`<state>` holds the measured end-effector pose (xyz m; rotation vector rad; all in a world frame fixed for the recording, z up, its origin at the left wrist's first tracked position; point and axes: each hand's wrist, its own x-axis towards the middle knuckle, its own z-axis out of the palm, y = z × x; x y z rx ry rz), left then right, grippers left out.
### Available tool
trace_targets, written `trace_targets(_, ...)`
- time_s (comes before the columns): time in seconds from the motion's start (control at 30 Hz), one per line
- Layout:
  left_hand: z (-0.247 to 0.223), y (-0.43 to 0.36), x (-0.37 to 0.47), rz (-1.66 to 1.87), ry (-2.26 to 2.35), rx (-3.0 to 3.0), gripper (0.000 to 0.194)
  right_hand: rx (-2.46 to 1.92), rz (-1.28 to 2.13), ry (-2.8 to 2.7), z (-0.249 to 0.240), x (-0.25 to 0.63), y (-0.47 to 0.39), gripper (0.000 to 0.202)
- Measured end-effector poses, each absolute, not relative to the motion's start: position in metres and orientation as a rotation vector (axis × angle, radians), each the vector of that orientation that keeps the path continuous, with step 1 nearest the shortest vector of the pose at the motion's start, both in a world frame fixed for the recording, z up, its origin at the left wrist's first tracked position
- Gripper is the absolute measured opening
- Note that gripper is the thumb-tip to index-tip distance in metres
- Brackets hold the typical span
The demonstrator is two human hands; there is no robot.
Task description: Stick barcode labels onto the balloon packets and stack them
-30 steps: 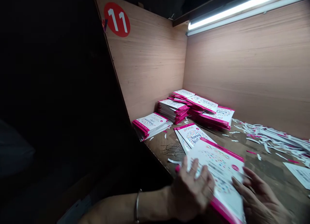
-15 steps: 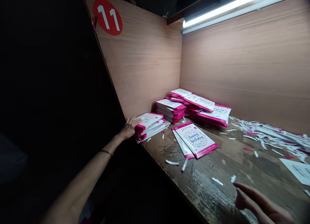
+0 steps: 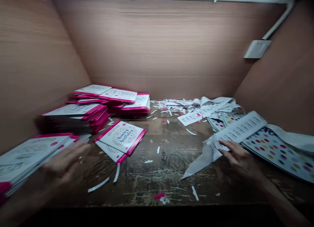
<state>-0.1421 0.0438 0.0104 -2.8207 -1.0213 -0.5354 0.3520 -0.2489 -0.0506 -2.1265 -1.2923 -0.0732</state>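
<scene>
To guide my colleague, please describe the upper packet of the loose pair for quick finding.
On the brown table, in front of the rear stacks, the upper packet partly covers the lower packet. Of the two, only the upper shows its whole "happy birthday" circle.

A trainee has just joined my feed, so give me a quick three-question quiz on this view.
1. Which hand is nearer the strip of printed paper?
A) left
B) right

2. True or false: the two loose packets on the table overlap.

3. Fill in the missing word: the upper packet reads "happy ____".

Key:
1. B, the right hand.
2. True; one lies partly over the other.
3. birthday
</scene>
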Motion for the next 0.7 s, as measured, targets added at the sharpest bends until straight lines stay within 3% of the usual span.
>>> trace_targets(0.17,-0.006,-0.018,0.014,-0.629,-0.929,-3.467,0.033,-2.197,-0.142,-1.315,-0.062,0.374,-0.27,0.032)
trace_targets(0.37,-0.013,-0.067,0.174,-0.907,-1.243,-4.105,0.037,-2.134,-0.162,-1.212,-0.071,0.361,-0.27,0.025)
trace_targets(0.43,-0.02,-0.074,0.219,-0.675,-1.421,-4.222,0.036,-2.097,-0.154,-1.192,-0.07,0.354,-0.269,0.024)
trace_targets(0.57,-0.04,-0.082,0.272,-0.28,-1.54,-4.293,0.018,-2.028,-0.114,-1.133,-0.067,0.34,-0.273,0.023)
trace_targets(0.7,-0.057,-0.09,0.276,-0.341,-1.688,-4.274,0.009,-2.007,-0.135,-1.048,-0.067,0.332,-0.281,0.021)
